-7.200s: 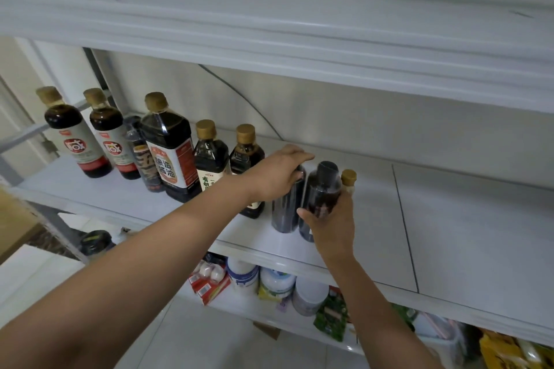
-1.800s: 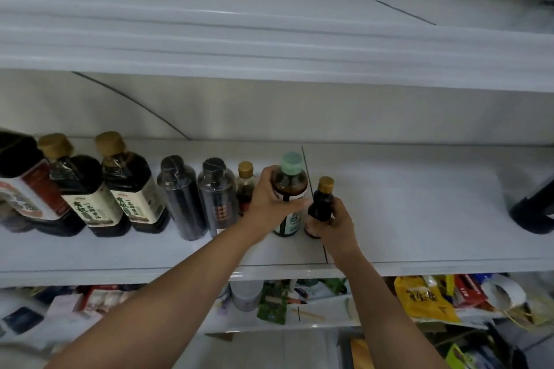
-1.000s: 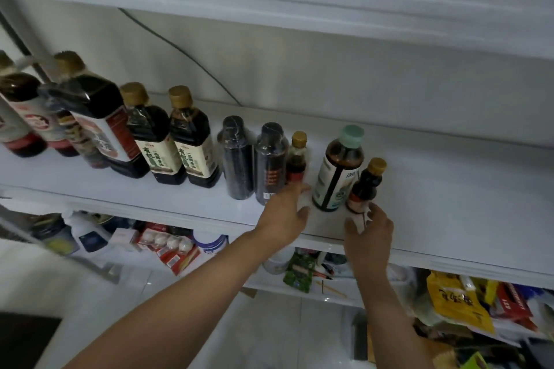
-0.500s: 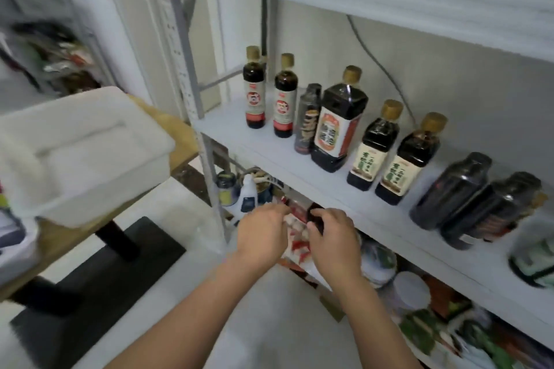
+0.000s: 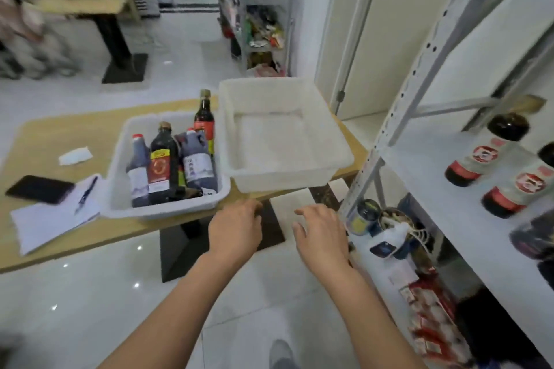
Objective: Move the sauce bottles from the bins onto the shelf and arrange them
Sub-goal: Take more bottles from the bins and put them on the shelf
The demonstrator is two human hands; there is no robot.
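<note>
Left hand (image 5: 235, 229), right hand (image 5: 322, 237): both relaxed, holding nothing. Bin (image 5: 168, 207) with bottles (image 5: 163, 156) at ten o'clock of left hand.

Bottles (image 5: 163, 159) stand in the left bin (image 5: 168, 210), between notebook (image 5: 45, 219) and right bin (image 5: 278, 180).

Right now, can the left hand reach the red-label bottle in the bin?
Probably yes: the left hand is empty near the bin, and nothing covers the red-label bottle.

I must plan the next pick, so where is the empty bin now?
In the head view, the empty bin sits at the table's right end, between the bin with bottles and the shelf post.
</note>
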